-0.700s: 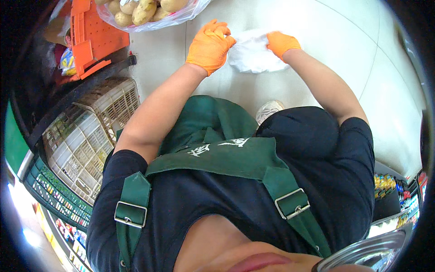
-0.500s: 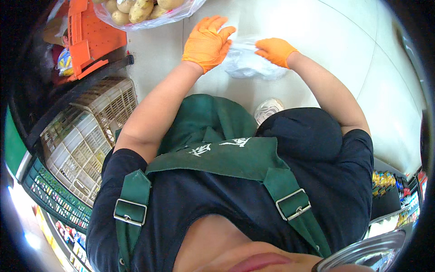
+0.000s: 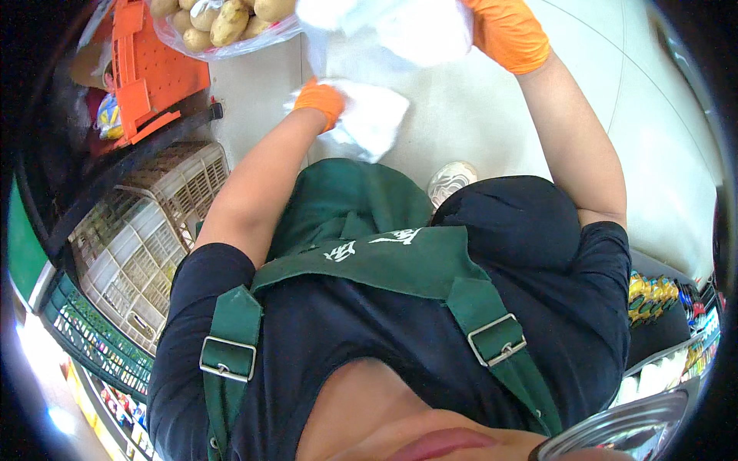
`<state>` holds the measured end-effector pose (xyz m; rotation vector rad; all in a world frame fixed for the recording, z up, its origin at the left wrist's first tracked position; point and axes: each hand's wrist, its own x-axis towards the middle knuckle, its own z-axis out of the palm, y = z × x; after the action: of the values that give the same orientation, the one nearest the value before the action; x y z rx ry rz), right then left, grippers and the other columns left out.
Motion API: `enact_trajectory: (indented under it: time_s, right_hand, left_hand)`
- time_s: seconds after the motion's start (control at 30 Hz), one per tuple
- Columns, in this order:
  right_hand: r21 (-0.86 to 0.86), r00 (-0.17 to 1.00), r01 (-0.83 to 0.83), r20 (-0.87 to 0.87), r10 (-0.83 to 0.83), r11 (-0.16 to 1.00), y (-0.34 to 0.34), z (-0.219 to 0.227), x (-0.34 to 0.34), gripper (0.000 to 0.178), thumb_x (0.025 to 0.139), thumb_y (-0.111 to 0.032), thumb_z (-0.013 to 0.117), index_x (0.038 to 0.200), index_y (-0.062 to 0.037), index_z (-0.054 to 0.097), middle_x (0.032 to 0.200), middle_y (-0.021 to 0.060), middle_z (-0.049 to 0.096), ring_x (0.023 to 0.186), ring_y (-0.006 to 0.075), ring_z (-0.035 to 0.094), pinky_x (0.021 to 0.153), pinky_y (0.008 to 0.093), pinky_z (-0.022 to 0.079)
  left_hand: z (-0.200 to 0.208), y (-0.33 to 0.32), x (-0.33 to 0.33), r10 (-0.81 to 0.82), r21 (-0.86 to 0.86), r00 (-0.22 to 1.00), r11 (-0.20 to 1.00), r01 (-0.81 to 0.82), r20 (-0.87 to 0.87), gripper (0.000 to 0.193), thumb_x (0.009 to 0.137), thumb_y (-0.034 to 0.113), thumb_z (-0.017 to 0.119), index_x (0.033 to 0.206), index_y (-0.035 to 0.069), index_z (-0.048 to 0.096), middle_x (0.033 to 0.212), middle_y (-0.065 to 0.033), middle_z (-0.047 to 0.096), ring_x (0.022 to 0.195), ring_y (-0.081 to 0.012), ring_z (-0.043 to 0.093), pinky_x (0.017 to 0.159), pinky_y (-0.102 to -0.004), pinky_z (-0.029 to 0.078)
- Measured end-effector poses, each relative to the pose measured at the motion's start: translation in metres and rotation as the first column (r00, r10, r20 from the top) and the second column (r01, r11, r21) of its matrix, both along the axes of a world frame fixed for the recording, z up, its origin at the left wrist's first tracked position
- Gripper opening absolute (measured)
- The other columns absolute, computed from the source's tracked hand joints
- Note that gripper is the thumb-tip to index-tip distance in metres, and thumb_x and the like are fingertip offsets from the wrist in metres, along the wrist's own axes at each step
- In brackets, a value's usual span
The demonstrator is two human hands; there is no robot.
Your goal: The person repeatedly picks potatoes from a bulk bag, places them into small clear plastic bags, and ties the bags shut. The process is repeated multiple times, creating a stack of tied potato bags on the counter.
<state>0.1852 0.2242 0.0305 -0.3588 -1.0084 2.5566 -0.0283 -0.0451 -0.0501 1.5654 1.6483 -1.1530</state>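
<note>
A thin white plastic bag (image 3: 419, 32) is spread out in front of me at the top of the head view, partly cut off by its edge. My right hand (image 3: 511, 34), in an orange glove, is closed on the bag's right side and holds it up. Lower and nearer to me, my left hand (image 3: 321, 103), also gloved in orange, is closed around a bunched white part (image 3: 373, 119) of plastic. Whether both parts belong to a single bag I cannot tell. The left fingers are mostly hidden.
A clear bag of potatoes (image 3: 228, 23) lies at the far left. Beside it stand an orange crate (image 3: 157, 73) and a beige slatted crate (image 3: 127, 261), with a green basket (image 3: 92, 330) nearer. Shelves with packaged goods (image 3: 653, 300) are at my right.
My right hand has risen toward the far edge, lifting and spreading the white plastic. The left hand has come nearer to me and closed on the plastic.
</note>
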Motion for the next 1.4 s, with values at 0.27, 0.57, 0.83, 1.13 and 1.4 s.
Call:
enact_trajectory:
  time_s: [0.27, 0.57, 0.83, 1.13, 1.4]
  right_hand:
    - [-0.017, 0.984, -0.096, 0.146, 0.098, 0.995, -0.007, -0.011, 0.014, 0.026, 0.101, -0.022, 0.064, 0.117, -0.0019, 0.064, 0.111, 0.0099, 0.07, 0.097, 0.0194, 0.068, 0.091, 0.0334, 0.055]
    - [0.422, 0.945, -0.3, 0.252, 0.207, 0.856, -0.017, -0.044, 0.013, 0.025, 0.1, -0.032, 0.068, 0.11, -0.0096, 0.07, 0.101, -0.0033, 0.068, 0.095, 0.0083, 0.061, 0.091, 0.0249, 0.047]
    - [0.651, 0.854, -0.466, 0.507, 0.114, 0.599, -0.042, -0.008, -0.012, 0.039, 0.095, -0.044, 0.071, 0.087, -0.0074, 0.06, 0.08, -0.002, 0.053, 0.078, 0.0109, 0.049, 0.071, 0.0284, 0.043]
    - [0.587, 0.575, -0.624, 0.792, -0.205, 0.515, 0.0, -0.058, 0.017, 0.034, 0.094, -0.039, 0.066, 0.097, -0.0052, 0.067, 0.095, 0.0057, 0.066, 0.092, 0.019, 0.061, 0.088, 0.0346, 0.049]
    - [0.9, 0.892, -0.394, 0.423, -0.156, 0.186, -0.04, -0.049, 0.006, 0.066, 0.09, -0.03, 0.069, 0.149, -0.0132, 0.046, 0.146, 0.0136, 0.053, 0.132, 0.0326, 0.055, 0.114, 0.0381, 0.041]
  left_hand:
    - [0.07, 0.008, -0.025, 0.459, 0.204, 0.494, 0.546, -0.813, 0.739, 0.038, 0.099, 0.034, 0.063, 0.129, 0.011, 0.07, 0.127, -0.0096, 0.07, 0.124, -0.0255, 0.062, 0.108, -0.0374, 0.045]
    - [0.104, 0.055, 0.018, 0.172, -0.113, -0.106, 0.03, -0.993, 0.979, 0.021, 0.096, 0.023, 0.074, 0.11, 0.007, 0.074, 0.1, -0.0024, 0.073, 0.09, -0.0101, 0.065, 0.083, -0.0248, 0.051]
    - [0.109, 0.054, 0.042, 0.216, -0.231, -0.218, 0.038, -0.972, 0.952, 0.024, 0.086, 0.02, 0.084, 0.09, 0.006, 0.064, 0.085, 0.0008, 0.063, 0.084, -0.009, 0.061, 0.076, -0.0237, 0.05]
    - [0.109, 0.046, -0.014, -0.274, -0.638, -0.581, -0.227, -0.736, 0.767, 0.011, 0.093, 0.01, 0.071, 0.093, 0.01, 0.06, 0.088, -0.0032, 0.065, 0.082, -0.0161, 0.064, 0.076, -0.0338, 0.055]
    - [0.116, 0.068, 0.04, -0.065, 0.339, 0.34, -0.016, -0.941, 0.938, 0.031, 0.094, 0.014, 0.071, 0.125, 0.013, 0.064, 0.103, -0.0016, 0.063, 0.086, -0.0165, 0.061, 0.079, -0.0325, 0.053]
